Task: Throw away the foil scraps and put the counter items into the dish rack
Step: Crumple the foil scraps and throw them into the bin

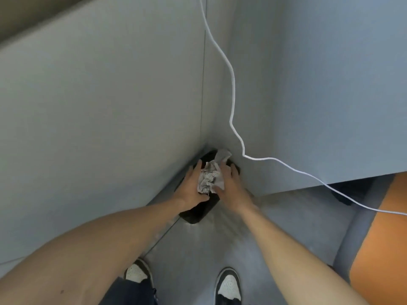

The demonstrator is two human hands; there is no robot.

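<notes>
A crumpled wad of silver foil scraps is pressed between both my hands, low down in a corner of the room. My left hand cups its left side, and my right hand holds its right side with fingers spread. Directly beneath the foil stands a black trash bin on the floor, most of its opening covered by my hands and the wad. The dish rack and counter items are out of view.
Pale grey cabinet or wall panels meet in the corner behind the bin. A white cable hangs down and runs off to the right. An orange surface lies at right. My two shoes stand on the grey floor.
</notes>
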